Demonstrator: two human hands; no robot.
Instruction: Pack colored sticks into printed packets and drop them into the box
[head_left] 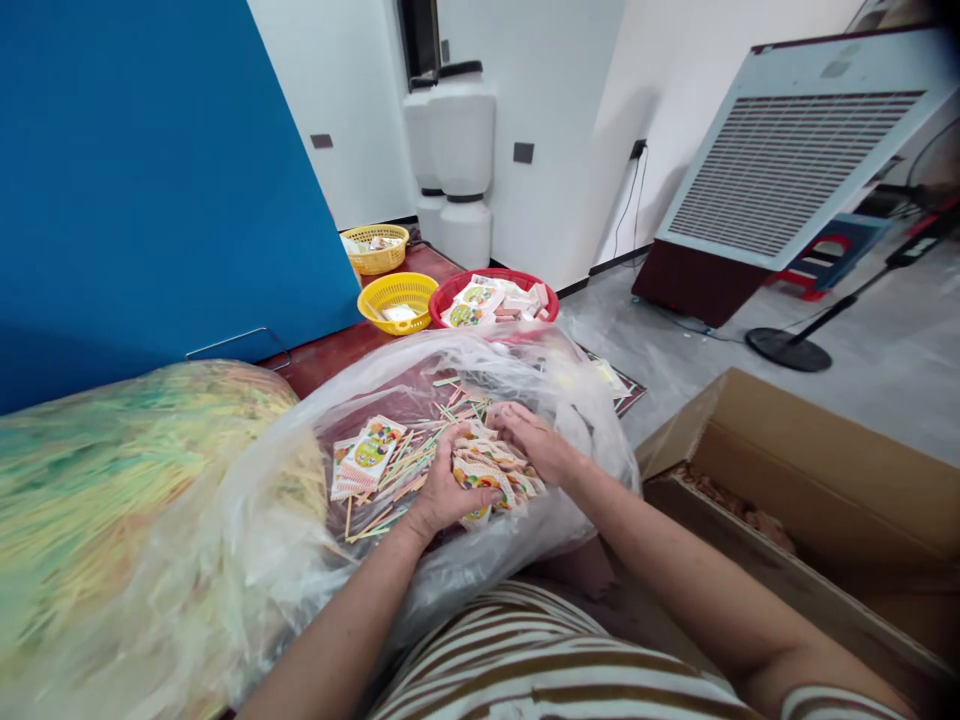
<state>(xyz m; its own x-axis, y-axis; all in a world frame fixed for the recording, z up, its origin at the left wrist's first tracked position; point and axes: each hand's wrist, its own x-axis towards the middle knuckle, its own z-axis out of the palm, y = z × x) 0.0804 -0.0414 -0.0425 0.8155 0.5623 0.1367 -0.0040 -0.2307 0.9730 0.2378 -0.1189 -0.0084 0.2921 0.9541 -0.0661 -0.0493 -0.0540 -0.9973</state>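
My left hand (441, 492) and my right hand (534, 442) close from both sides around a row of printed paper packets (495, 470). The thumb of my left hand lies along the near side of the packets, while my right fingers curl over their far end. Beneath and around them lies an opened clear plastic bag (266, 490). Thin pastel sticks (409, 475) are scattered on it, and a few flat printed packets (371, 452) rest left of my left hand. What the packets contain is hidden.
A bulging bag of coloured strands (142, 470) lies left. Beyond are a red basket (553, 305) of packets and two yellow baskets (365, 303). A cardboard box (825, 440) stands open at right, near an air cooler (787, 170) and a black stand base (787, 350).
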